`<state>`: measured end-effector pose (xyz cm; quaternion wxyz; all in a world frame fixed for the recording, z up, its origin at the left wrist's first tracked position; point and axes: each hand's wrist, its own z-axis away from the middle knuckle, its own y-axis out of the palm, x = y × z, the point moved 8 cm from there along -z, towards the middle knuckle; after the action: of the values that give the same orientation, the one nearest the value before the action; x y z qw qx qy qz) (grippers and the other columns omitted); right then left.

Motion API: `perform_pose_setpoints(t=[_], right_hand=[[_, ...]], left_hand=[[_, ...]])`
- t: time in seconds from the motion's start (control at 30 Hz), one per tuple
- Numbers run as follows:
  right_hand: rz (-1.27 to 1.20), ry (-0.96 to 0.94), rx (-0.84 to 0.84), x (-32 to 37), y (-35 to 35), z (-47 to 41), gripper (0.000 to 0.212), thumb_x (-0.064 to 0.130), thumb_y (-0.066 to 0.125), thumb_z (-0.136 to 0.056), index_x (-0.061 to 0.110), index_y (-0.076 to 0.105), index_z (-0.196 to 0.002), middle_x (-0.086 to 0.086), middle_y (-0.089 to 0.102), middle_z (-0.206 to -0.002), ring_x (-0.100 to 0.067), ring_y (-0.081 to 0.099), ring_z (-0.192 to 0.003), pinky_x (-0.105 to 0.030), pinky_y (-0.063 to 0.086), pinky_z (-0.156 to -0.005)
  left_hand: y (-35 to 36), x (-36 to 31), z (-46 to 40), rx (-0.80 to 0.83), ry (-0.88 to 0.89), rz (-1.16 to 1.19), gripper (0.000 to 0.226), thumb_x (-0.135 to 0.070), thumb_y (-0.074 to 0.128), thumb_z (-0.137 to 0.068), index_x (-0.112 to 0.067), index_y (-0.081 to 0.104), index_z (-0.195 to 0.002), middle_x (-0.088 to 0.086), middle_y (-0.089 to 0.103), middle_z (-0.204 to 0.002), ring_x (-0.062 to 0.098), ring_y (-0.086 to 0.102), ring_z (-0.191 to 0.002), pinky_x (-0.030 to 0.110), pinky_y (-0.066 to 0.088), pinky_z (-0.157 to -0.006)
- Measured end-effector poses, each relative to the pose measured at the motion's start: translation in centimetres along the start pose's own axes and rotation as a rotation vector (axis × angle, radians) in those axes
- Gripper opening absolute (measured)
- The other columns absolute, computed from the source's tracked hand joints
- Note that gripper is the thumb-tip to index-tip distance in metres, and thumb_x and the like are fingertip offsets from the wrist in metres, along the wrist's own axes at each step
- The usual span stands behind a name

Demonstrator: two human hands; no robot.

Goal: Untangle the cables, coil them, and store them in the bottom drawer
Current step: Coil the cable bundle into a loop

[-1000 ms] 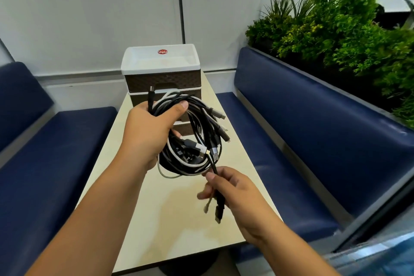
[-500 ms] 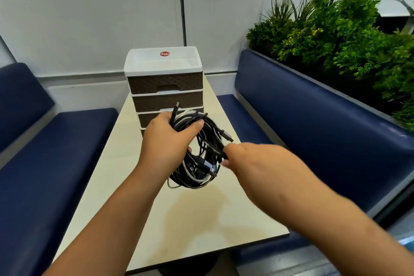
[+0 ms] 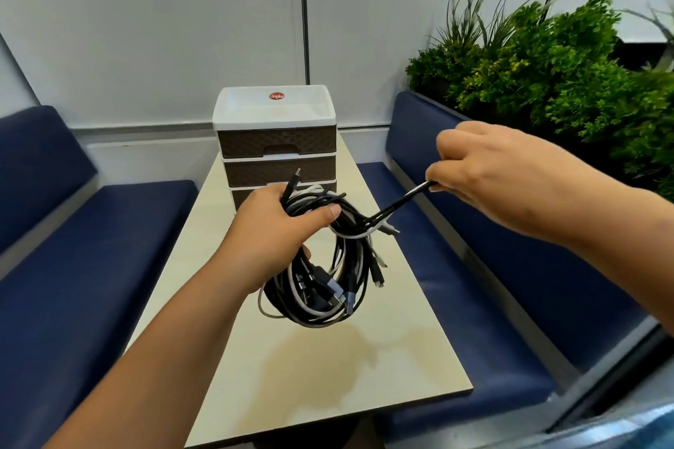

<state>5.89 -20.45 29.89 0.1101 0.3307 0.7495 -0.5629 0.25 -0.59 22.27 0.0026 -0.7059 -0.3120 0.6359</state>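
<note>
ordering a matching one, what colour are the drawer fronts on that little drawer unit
Dark brown with a woven pattern, on the drawer fronts; the frame is white. Head view.

My left hand (image 3: 271,230) covers the top of the cable bundle (image 3: 321,281), so I can't count the cables there or trace any one through the tangle. Hand and bundle hide most of the bottom drawer (image 3: 243,195) of the drawer unit (image 3: 275,142) behind them. My right hand (image 3: 488,171) closes over the end of the pulled strand (image 3: 397,202); plug type unknown. Both my forearms are cut off by the frame edges.
</note>
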Motion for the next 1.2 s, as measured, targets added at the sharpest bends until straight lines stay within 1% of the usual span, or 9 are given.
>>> perform_pose_setpoints(t=[0.13, 0.33, 0.43, 0.57, 0.73, 0.83, 1.0, 1.1, 1.2], right_hand=[[-0.028, 0.039, -0.056, -1.0, 0.1, 0.2, 0.006, 0.006, 0.071, -0.085, 0.004, 0.069, -0.09, -0.01, 0.056, -0.079, -0.029, 0.05, -0.067, -0.041, 0.047, -0.051], [-0.295, 0.167, -0.214, -1.6, -0.5, 0.2, 0.023, 0.014, 0.058, -0.089, 0.006, 0.072, -0.105, -0.009, 0.068, -0.089, -0.03, 0.066, -0.08, -0.038, 0.056, -0.069], [-0.677, 0.455, -0.216, -2.3, 2.7, 1.2, 0.022, 0.01, 0.065, -0.09, 0.027, 0.074, -0.101, 0.007, 0.072, -0.084, -0.01, 0.069, -0.08, -0.015, 0.05, -0.073], [-1.406, 0.706, -0.173, 0.9, 7.1, 1.8, 0.016, 0.003, 0.066, -0.089, 0.014, 0.076, -0.096, -0.002, 0.076, -0.085, -0.012, 0.072, -0.081, -0.027, 0.058, -0.078], [-1.719, 0.706, -0.189, 3.6, 7.4, 1.7, 0.015, -0.002, 0.065, -0.086, 0.011, 0.073, -0.087, -0.021, 0.073, -0.086, -0.041, 0.07, -0.083, -0.052, 0.057, -0.075], [-1.964, 0.678, -0.143, 4.8, 7.7, 1.6, 0.022, -0.009, 0.064, -0.081, 0.01, 0.074, -0.082, -0.022, 0.072, -0.084, -0.037, 0.072, -0.081, -0.035, 0.06, -0.069], [-2.312, 0.61, -0.073, 6.8, 7.8, 1.4, 0.016, 0.0, 0.061, -0.083, 0.006, 0.075, -0.081, -0.019, 0.069, -0.08, -0.028, 0.071, -0.075, -0.03, 0.059, -0.067], [-2.4, 0.589, -0.067, 7.4, 8.2, 1.5, 0.008, 0.002, 0.067, -0.078, 0.003, 0.075, -0.081, -0.018, 0.069, -0.077, -0.026, 0.071, -0.072, -0.03, 0.059, -0.066], [-2.567, 0.534, -0.035, 8.4, 8.7, 1.4, 0.032, 0.009, 0.084, -0.061, -0.004, 0.073, -0.088, -0.021, 0.071, -0.082, -0.029, 0.073, -0.076, -0.032, 0.06, -0.067]], left_hand=[[0.7, -0.5, 0.3, 0.087, -0.013, -0.014, 0.022, -0.042, 0.077, -0.079, -0.025, 0.07, -0.09, -0.01, 0.063, -0.055, 0.016, 0.063, -0.047, 0.026, 0.049, -0.047], [3.1, -0.9, 1.2, 0.373, -0.016, 0.061, 0.023, -0.026, 0.083, -0.074, -0.012, 0.069, -0.087, 0.002, 0.056, -0.054, 0.019, 0.055, -0.046, 0.027, 0.045, -0.048], [3.8, -1.4, 2.1, 0.479, -0.029, 0.169, 0.016, -0.012, 0.075, -0.07, -0.009, 0.064, -0.08, 0.01, 0.051, -0.049, 0.02, 0.05, -0.042, 0.025, 0.041, -0.048], [4.2, -2.4, 2.5, 0.507, 0.021, 0.298, 0.006, -0.009, 0.066, -0.076, -0.013, 0.064, -0.073, 0.003, 0.046, -0.054, 0.017, 0.048, -0.04, 0.026, 0.04, -0.05], [4.0, -2.8, 2.7, 0.503, 0.042, 0.339, 0.009, -0.009, 0.065, -0.078, -0.007, 0.056, -0.076, 0.003, 0.045, -0.055, 0.016, 0.048, -0.04, 0.025, 0.04, -0.046], [3.7, -2.9, 2.6, 0.479, 0.057, 0.318, 0.012, -0.009, 0.064, -0.078, -0.008, 0.055, -0.071, 0.003, 0.046, -0.055, 0.016, 0.048, -0.041, 0.025, 0.04, -0.048], [3.5, -2.5, 2.4, 0.452, 0.008, 0.291, 0.015, -0.015, 0.065, -0.078, -0.013, 0.058, -0.065, 0.005, 0.051, -0.061, 0.016, 0.051, -0.044, 0.026, 0.042, -0.049], [3.2, -2.4, 2.2, 0.416, 0.008, 0.263, 0.012, -0.019, 0.066, -0.076, -0.01, 0.065, -0.083, 0.002, 0.058, -0.072, 0.016, 0.055, -0.049, 0.026, 0.043, -0.047], [3.6, -2.3, 2.3, 0.449, -0.025, 0.288, 0.021, -0.016, 0.067, -0.082, -0.004, 0.065, -0.099, 0.004, 0.061, -0.08, 0.018, 0.06, -0.059, 0.028, 0.047, -0.052]])
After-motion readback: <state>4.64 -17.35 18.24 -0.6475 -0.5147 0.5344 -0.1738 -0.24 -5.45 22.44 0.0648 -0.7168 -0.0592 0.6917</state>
